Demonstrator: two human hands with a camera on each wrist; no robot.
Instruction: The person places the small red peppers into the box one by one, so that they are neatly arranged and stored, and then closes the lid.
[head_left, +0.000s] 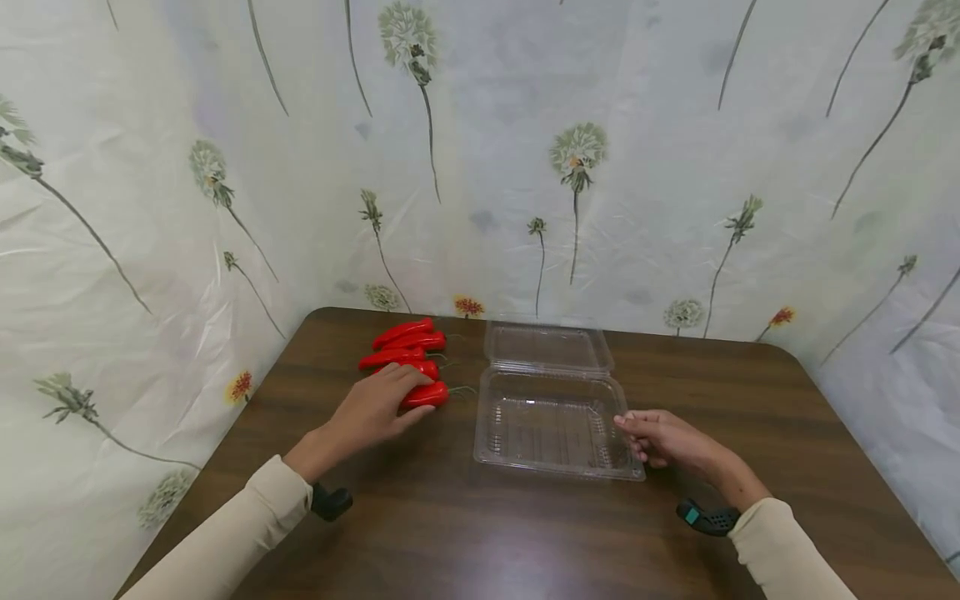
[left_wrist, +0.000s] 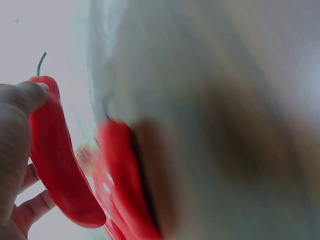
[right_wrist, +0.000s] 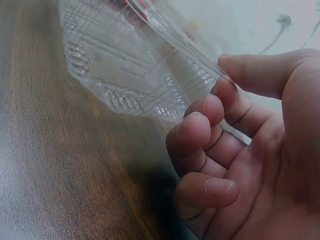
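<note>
My left hand point(head_left: 375, 407) is at the near end of a group of red chili peppers. In the left wrist view its thumb and fingers grip one red chili pepper point(left_wrist: 62, 155), whose thin green stem points up. Other red peppers point(left_wrist: 125, 175) show beside it, partly blurred. An opened clear plastic clamshell container point(head_left: 555, 433) stands right of the peppers, its lid point(head_left: 547, 346) laid back toward the wall. My right hand point(head_left: 667, 437) pinches the container's right rim between thumb and index finger, the other fingers loosely curled.
Several more red chili peppers point(head_left: 408, 340) lie in a row toward the table's back left. The brown wooden table point(head_left: 450, 533) meets a wall covering point(head_left: 480, 167) with a dandelion print behind and at both sides. Dark bands are on both wrists.
</note>
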